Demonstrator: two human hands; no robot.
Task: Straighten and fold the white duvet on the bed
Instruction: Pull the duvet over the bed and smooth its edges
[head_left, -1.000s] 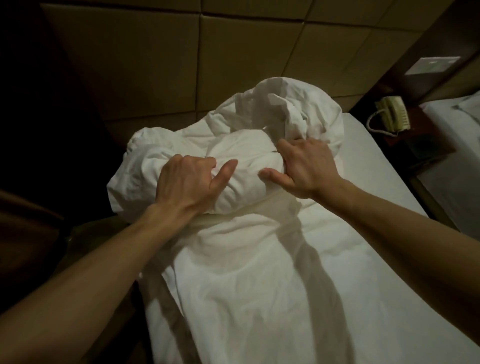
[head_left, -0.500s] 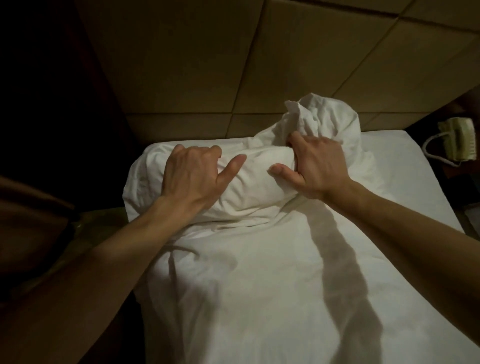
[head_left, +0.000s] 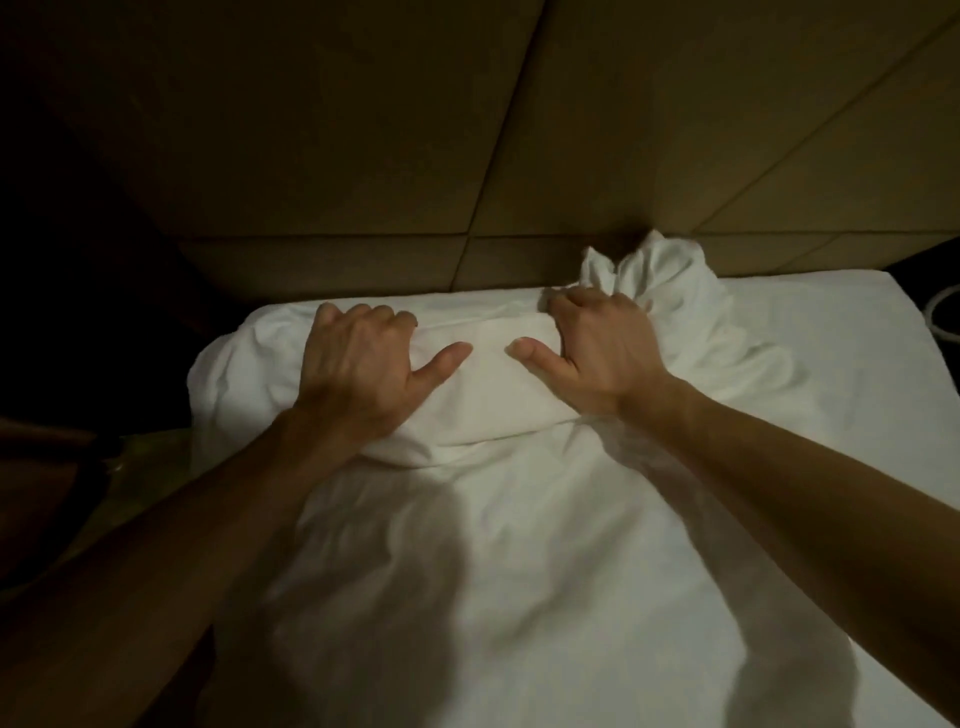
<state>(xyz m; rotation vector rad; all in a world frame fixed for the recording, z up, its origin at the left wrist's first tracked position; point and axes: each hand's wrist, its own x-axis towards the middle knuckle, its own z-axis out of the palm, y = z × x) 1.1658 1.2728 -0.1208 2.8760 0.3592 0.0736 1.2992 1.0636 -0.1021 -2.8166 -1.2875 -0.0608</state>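
The white duvet (head_left: 488, 395) lies as a thick rolled bundle across the head of the bed (head_left: 519, 597), close to the padded headboard. A crumpled end of it (head_left: 660, 275) sticks up at the right. My left hand (head_left: 358, 364) rests on top of the roll's left part, fingers curled over its far edge, thumb spread toward the middle. My right hand (head_left: 602, 353) grips the roll just left of the crumpled end in the same way. The fingertips of both are hidden behind the fabric.
The tan padded headboard (head_left: 363, 156) rises directly behind the roll. A dark gap and dim furniture (head_left: 78, 441) lie left of the bed. A pale cord (head_left: 943, 317) shows at the right edge. White sheet stretches toward me.
Both hands have pushed the bundle away from me up to the headboard, and it is lower and flatter. The tall crumpled heap has sunk. The view has moved closer, and the phone has left it.
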